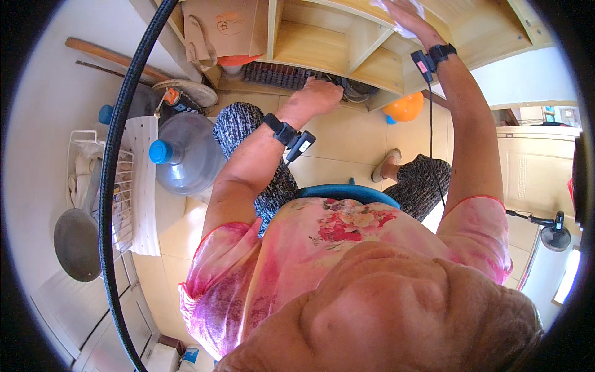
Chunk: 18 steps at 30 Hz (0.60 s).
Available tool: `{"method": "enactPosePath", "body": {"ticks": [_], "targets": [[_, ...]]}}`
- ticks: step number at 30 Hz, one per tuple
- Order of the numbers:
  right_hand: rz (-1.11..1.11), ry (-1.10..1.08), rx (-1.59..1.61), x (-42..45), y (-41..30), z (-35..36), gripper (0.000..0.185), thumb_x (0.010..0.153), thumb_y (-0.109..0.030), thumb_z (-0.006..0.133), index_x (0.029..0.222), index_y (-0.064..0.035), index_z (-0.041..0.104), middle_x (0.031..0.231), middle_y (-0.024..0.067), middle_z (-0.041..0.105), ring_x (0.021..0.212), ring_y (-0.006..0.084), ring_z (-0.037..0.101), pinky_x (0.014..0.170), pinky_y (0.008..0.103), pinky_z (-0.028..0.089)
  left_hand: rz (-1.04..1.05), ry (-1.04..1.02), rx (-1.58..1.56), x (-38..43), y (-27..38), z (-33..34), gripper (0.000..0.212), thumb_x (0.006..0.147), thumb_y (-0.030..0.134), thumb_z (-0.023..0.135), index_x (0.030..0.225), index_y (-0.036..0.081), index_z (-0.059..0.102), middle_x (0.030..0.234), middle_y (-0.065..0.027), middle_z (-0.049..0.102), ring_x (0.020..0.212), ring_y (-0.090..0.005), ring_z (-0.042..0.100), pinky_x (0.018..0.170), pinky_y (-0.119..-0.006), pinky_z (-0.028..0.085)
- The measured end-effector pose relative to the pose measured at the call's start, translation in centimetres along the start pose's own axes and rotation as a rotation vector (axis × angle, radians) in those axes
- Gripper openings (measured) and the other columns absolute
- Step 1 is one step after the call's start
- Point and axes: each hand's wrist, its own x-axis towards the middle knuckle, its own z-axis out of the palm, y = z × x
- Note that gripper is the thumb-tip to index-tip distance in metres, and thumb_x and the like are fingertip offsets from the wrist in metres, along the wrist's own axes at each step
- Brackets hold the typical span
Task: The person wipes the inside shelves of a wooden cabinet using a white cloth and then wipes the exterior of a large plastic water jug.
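Note:
At the top of the view, my right hand (405,15) has a white cloth (411,29) under and around its fingers, against a board of the pale wooden shelf unit (372,76). The fingertips are cut off by the picture's edge. My left hand (320,95) is lower, with curled fingers, in front of the unit's bottom compartment. Whether it grips anything there is hidden. Beside it lie a dark bristled brush-like object (274,76) and a black item (360,90). Both wrists wear black straps with small cabled devices.
A brown paper bag (225,32) stands in the unit's left compartment. An orange ball (404,108) rests by its base. To the left are a large water bottle (190,153), a white wire basket (123,200) and a frying pan (76,245). A black cable (110,186) crosses the view.

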Motion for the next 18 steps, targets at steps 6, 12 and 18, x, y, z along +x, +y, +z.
{"method": "enactPosePath", "body": {"ticks": [6, 12, 18], "targets": [[-0.122, -0.119, 0.067, 6.2, -12.2, 0.9, 0.05, 0.099, -0.045, 0.032, 0.137, -0.015, 0.046, 0.144, 0.0135, 0.043, 0.135, 0.0353, 0.034, 0.115, 0.0426, 0.024, -0.047, 0.072, -0.042, 0.3, -0.2, 0.7, 0.023, 0.084, 0.015, 0.054, 0.092, 0.002, 0.07, 0.097, -0.0185, 0.07, 0.095, -0.0342, 0.067, 0.084, -0.052, 0.045], [-0.199, -0.141, 0.174, 8.2, -22.6, 0.2, 0.058, 0.099, -0.05, 0.027, 0.143, -0.0139, 0.038, 0.15, 0.014, 0.036, 0.143, 0.0337, 0.023, 0.117, 0.0421, 0.02, -0.035, 0.072, -0.039, -0.4, -0.7, 0.1, 0.023, 0.087, 0.015, 0.05, 0.1, 0.001, 0.063, 0.096, -0.0206, 0.069, 0.093, -0.0366, 0.066, 0.081, -0.054, 0.046], [-0.216, -0.178, 0.202, 9.1, -29.0, 0.4, 0.064, 0.097, -0.054, 0.023, 0.148, -0.0156, 0.03, 0.155, 0.0152, 0.027, 0.145, 0.0369, 0.015, 0.118, 0.0461, 0.011, -0.075, 0.034, -0.042, 0.3, -1.5, 1.1, 0.023, 0.087, 0.013, 0.047, 0.098, 0.001, 0.063, 0.097, -0.0204, 0.069, 0.095, -0.0359, 0.066, 0.083, -0.054, 0.046]]}}
